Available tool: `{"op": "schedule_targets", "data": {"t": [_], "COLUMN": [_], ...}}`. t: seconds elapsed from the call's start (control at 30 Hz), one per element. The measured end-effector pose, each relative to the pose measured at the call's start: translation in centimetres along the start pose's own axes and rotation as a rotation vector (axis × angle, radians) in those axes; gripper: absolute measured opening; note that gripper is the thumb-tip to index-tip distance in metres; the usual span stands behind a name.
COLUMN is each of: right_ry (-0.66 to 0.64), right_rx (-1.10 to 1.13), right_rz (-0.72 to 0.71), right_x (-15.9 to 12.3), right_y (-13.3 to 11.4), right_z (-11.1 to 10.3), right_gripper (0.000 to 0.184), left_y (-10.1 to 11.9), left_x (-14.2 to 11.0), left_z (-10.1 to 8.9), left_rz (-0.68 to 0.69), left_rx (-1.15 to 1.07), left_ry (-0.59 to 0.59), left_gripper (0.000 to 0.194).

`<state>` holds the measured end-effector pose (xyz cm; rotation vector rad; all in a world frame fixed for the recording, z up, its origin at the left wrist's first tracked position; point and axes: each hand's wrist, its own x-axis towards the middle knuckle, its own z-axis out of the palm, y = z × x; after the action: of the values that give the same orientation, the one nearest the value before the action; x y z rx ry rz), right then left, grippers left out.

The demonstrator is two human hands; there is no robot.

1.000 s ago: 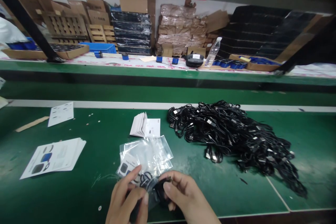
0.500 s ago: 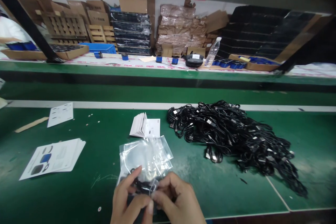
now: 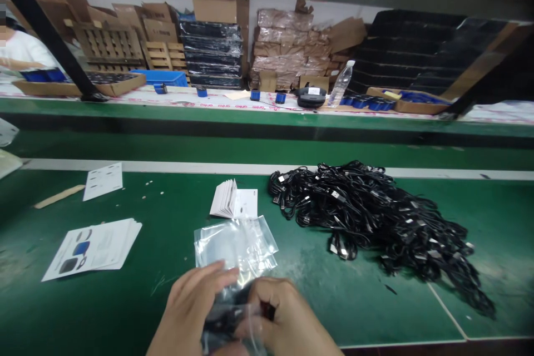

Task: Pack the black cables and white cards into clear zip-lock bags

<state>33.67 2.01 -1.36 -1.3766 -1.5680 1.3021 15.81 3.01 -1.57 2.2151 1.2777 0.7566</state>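
Clear plastic bag (image 3: 233, 317) pinched between both hands (image 3: 237, 317), cable inside.

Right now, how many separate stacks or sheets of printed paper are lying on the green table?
3: a single sheet at far left, a stack of printed leaflets nearer on the left, and a fanned stack of folded booklets in the middle. Others may lie out of view.

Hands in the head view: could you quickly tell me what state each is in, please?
Left hand: closed on the clear bag.
Right hand: closed on the same bag.
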Motion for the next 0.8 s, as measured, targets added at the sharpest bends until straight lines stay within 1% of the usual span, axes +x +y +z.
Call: {"op": "schedule_targets", "data": {"t": [0.03,0.07,0.1,0.13,0.17,0.23,0.27,0.3,0.33,0.37,0.4,0.43,0.5,0.67,0.73,0.8], "right_ry": [-0.049,-0.06,-0.039,0.001,0.044,0.07,0.063,0.061,0.076,0.102,0.129,0.15,0.159,0.18,0.176,0.173], "right_rx": [0.016,0.044,0.089,0.15,0.212,0.272,0.251,0.209,0.168,0.14,0.13,0.133,0.136,0.065,0.06,0.061], "right_rz": [-0.024,-0.043,-0.051,-0.043,-0.029,-0.006,-0.004,-0.007,-0.005,0.0,0.005,0.004,0.003,-0.021,-0.035,-0.042], "right_x": [-0.1,-0.2,-0.2,-0.3,-0.4,-0.6,-0.6,-0.7,-0.7,-0.8,-0.8,-0.8,-0.8,-0.8,-0.8,-0.8], "right_y": [-0.3,-0.4,-0.5,-0.5,-0.5,-0.2,0.0,0.1,0.2,0.3,0.4,0.4,0.4,0.3,0.3,0.3], "right_z": [-0.2,-0.4,-0.5,-0.6,-0.7,-0.9,-0.9,-1.0,-1.0,-1.0,-1.0,-1.1,-1.1,-1.2,-1.2,-1.2], "right_gripper": [0.019,0.017,0.015,0.012,0.01,0.019,0.021,0.018,0.012,0.009,0.015,0.02,0.022,0.022,0.023,0.023], "left_y": [0.0,0.1,0.3,0.6,0.9,1.5,1.7,1.8,1.8,1.8,1.6,1.5,0.9,-0.4,-0.5,-0.2], "left_x": [0.5,0.9,1.4,1.8,2.0,2.3,2.3,2.3,2.2,2.2,2.1,2.0,1.9,1.6,1.4,1.2], "left_z": [-0.8,-1.4,-1.8,-2.1,-2.3,-2.2,-2.0,-1.8,-1.7,-1.5,-1.4,-1.3,-1.3,-1.2,-1.1,-1.0], "left_rz": [-0.084,-0.158,-0.216,-0.262,-0.303,-0.376,-0.414,-0.447,-0.473,-0.489,-0.496,-0.494,-0.46,-0.427,-0.413,-0.376], "left_rx": [-0.05,-0.091,-0.121,-0.146,-0.172,-0.249,-0.3,-0.356,-0.408,-0.449,-0.471,-0.475,-0.444,-0.361,-0.336,-0.306], "left_ry": [-0.109,-0.212,-0.288,-0.331,-0.337,-0.276,-0.233,-0.203,-0.181,-0.166,-0.158,-0.154,-0.17,-0.281,-0.282,-0.254], "left_gripper": [0.049,0.046,0.04,0.029,0.022,0.02,0.022,0.023,0.022,0.021,0.022,0.023,0.025,0.028,0.029,0.029]}}
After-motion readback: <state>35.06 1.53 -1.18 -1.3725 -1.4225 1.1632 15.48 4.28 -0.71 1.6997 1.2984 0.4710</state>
